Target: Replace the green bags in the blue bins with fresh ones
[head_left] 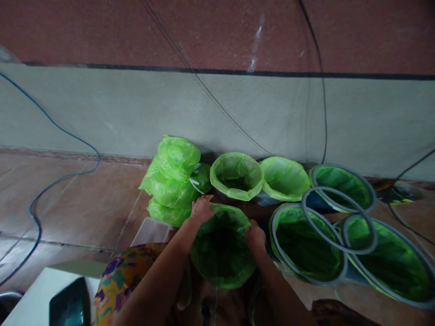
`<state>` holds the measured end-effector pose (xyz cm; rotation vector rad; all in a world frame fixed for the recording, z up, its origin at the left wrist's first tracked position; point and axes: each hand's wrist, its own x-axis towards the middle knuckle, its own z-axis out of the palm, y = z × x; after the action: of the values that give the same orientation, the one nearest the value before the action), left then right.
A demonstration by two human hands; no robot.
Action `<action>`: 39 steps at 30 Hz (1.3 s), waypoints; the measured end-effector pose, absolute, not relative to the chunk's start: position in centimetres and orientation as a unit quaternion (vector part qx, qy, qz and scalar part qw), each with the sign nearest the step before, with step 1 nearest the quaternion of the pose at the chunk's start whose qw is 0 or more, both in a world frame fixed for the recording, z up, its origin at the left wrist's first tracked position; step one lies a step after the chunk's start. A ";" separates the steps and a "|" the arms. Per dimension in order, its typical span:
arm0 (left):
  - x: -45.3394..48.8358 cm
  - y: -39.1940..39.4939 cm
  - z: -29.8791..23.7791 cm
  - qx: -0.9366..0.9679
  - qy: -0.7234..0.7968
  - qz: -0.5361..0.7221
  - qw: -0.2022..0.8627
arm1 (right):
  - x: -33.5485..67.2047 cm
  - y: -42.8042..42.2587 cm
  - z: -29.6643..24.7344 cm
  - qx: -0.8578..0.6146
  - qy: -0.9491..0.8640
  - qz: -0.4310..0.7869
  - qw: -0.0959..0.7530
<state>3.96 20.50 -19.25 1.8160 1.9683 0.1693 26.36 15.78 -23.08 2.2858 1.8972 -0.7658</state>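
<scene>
Between my two hands stands a bin lined with a thin green plastic bag [222, 278], its inside dark. At the bag's far left edge is my left hand [203, 209], fingers bent over the folded rim. My right hand [255, 237] pinches the same rim on the right side. Behind it are two more bins with green liners, one a paler lined bin [237, 197] and one a brighter lined bin [285, 174]. Several filled green bags [173, 176] are piled beside my left hand, one tied with white string.
Three lined bins with grey rims stand at the right, including the nearest bin [307, 244]. A loose grey ring [340, 246] lies across them. A clear plastic container [151, 232] sits at left, near a phone [70, 302] on a white surface. A blue cable [37, 222] crosses the tiled floor.
</scene>
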 end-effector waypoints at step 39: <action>3.4 18.0 -19.8 0.624 0.739 0.163 0.195 | 26.7 14.6 -24.1 0.763 0.615 -0.192 -0.054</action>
<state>3.44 17.96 -19.77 1.7478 2.0720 0.4565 26.74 14.60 -24.08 2.4833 1.9995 -0.6240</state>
